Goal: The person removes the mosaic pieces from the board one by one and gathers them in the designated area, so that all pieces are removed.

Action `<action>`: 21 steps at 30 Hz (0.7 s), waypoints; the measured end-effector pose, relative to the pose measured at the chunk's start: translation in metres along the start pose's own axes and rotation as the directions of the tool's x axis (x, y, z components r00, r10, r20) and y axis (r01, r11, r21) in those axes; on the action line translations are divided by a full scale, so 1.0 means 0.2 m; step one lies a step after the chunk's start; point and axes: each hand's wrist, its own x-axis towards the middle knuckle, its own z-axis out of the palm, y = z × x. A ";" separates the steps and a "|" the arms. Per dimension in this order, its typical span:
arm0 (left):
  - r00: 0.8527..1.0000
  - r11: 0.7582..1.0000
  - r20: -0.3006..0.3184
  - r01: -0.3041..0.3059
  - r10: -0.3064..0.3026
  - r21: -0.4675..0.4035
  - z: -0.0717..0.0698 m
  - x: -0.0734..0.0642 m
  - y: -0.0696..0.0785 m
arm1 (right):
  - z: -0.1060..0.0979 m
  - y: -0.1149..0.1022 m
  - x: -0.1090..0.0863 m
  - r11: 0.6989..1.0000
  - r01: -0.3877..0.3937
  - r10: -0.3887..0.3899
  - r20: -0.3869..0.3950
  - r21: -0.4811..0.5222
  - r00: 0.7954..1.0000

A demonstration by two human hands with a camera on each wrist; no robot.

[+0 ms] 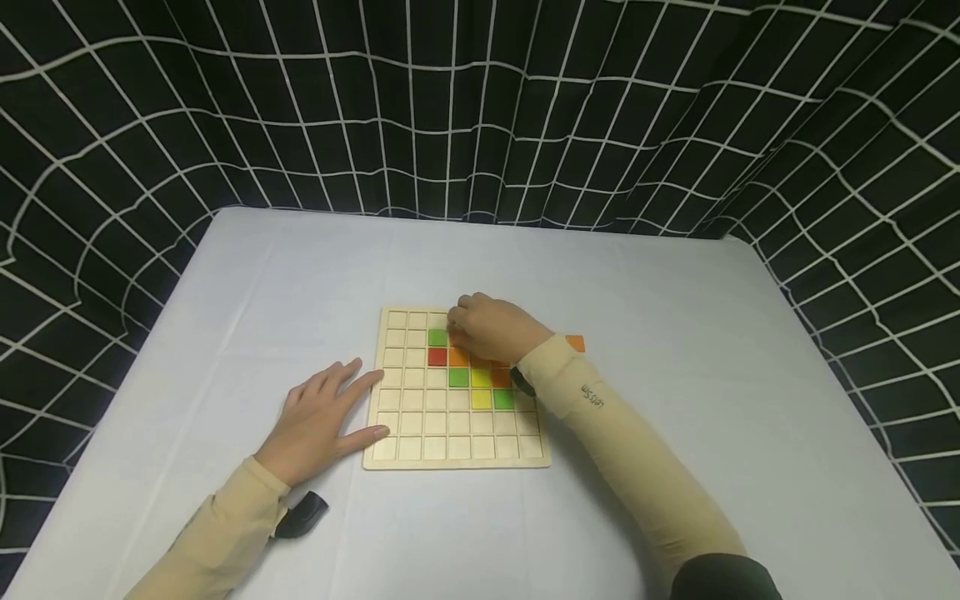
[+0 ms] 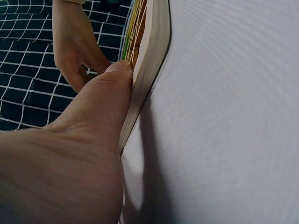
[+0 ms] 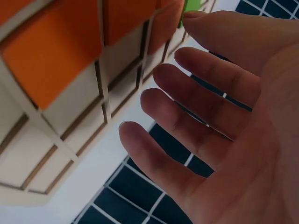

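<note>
A pale wooden grid board point(image 1: 420, 425) lies on the white table, with green, red, orange and yellow square tiles in some cells. Over its far side is my right hand point(image 1: 495, 327), palm down, hiding several cells. From the right wrist view, its fingers point(image 3: 201, 112) bend loosely and the palm holds nothing. The thumb tip overlaps the edge of a green tile point(image 3: 189, 6), close by orange tiles point(image 3: 56, 46). My left hand point(image 1: 318, 417) is spread at the board's left edge. Its thumb point(image 2: 105, 88) touches the board's side in the left wrist view.
One orange tile point(image 1: 575, 343) shows past the board's right edge, beside the right sleeve point(image 1: 622, 442). White cloth point(image 1: 675, 308) surrounds the board. A black curtain with white grid lines point(image 1: 450, 108) hangs along the back and both sides.
</note>
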 end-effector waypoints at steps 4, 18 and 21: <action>1.000 1.000 -0.006 -0.004 0.004 0.002 0.00 0.00 -0.01 | 0.02 -0.01 0.00 0.999 0.022 -0.022 -0.001 -0.030 1.000; 1.000 1.000 -0.010 -0.003 0.003 0.007 0.01 0.00 0.00 | 0.02 -0.01 0.00 0.997 0.082 -0.082 -0.003 0.017 0.997; 1.000 1.000 -0.008 0.000 0.000 0.008 0.01 0.00 0.00 | 0.01 -0.01 -0.02 0.995 0.078 -0.078 -0.006 0.068 0.997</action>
